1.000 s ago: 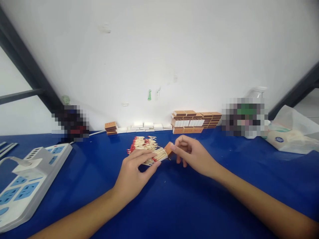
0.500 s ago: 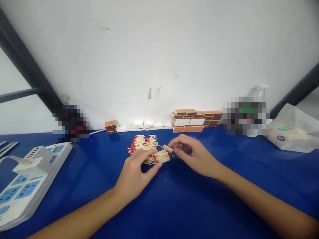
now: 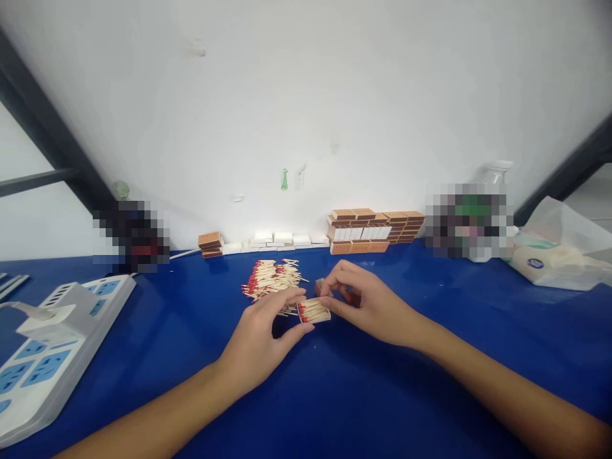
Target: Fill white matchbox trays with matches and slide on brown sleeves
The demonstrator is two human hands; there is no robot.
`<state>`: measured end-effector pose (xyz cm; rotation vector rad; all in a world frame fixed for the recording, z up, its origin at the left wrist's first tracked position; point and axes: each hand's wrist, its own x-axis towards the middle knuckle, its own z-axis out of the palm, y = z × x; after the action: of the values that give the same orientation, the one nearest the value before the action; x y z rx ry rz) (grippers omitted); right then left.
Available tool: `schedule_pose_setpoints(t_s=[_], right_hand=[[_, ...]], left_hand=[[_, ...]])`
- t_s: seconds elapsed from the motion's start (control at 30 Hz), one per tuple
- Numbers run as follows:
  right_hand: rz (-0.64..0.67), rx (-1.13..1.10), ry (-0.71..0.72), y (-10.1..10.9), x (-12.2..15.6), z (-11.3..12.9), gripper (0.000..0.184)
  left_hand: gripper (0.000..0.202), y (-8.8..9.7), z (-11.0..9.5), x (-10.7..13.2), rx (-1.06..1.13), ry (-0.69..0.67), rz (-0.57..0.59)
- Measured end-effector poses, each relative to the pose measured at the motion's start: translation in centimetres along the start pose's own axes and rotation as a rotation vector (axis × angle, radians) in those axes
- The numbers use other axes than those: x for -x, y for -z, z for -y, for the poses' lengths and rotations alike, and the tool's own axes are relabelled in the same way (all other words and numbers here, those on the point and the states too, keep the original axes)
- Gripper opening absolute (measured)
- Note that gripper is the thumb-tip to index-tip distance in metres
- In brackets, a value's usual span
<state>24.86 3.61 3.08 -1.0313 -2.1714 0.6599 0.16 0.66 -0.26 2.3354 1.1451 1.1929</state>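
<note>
My left hand [image 3: 261,331] grips a matchbox tray [image 3: 313,311] at its left end, thumb along the near side and fingers along the far side. Red-headed matches lie in the tray, heads to the left. Fingers bent, my right hand [image 3: 363,299] pinches a small matchbox sleeve [image 3: 319,287], mostly hidden behind those fingers. The right thumb tip is at the tray's right end; whether it touches the tray is unclear. Just beyond my left hand lies a pile of loose matches [image 3: 272,275], partly covered by its fingers.
White matchbox trays [image 3: 262,240] line the wall, beside a short stack of brown matchboxes [image 3: 210,243]. A larger matchbox stack [image 3: 359,231] stands right of them. A power strip [image 3: 71,357] lies at left, a tissue pack [image 3: 549,261] at right. The table [image 3: 335,395] is blue.
My right hand has moved left and closed in on the sleeve and the tray's right end. The filled tray has shifted slightly right and toward me, and the sleeve is now more hidden.
</note>
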Motion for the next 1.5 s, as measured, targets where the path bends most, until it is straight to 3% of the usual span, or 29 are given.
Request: schedule_pose_setpoints(t_s=[0.27,0.77,1.03,1.27,1.5], right_hand=[[0.025,0.079,0.092,0.1,0.3,0.0,0.010],[0.124,0.100,0.057,-0.2,0.4,0.9,0.018],[-0.120,0.198,0.071,-0.1,-0.2,-1.8,0.016],[0.131,0.262,0.188,-0.5,0.1,-2.1,0.061],[0.232,0.216,0.163,0.2,-0.1,-0.7,0.056]], left_hand=[[0.051,0.0,-0.3,0.0,0.011,-0.012,0.042],[0.053,-0.2,0.0,0.3,0.018,-0.021,0.064],[0.046,0.0,-0.8,0.3,0.056,-0.003,0.087],[0.045,0.2,-1.5,0.4,0.060,-0.085,0.089],[0.032,0.3,-1.4,0.1,-0.006,-0.030,-0.113]])
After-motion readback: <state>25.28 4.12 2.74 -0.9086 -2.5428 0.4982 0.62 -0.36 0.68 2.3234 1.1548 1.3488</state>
